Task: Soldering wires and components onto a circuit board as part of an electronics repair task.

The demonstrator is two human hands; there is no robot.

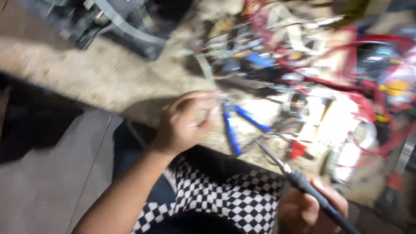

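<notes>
Looks like mid-soldering job here. Right hand is wrapped around a soldering iron, tip aimed up at the cluttered workbench. Left hand has fingers curled near the blue-handled pliers lying on the bench — too blurry to tell if it's pinching anything. Next bit probably needs a steadier view and the tip brought carefully to the work.
</notes>
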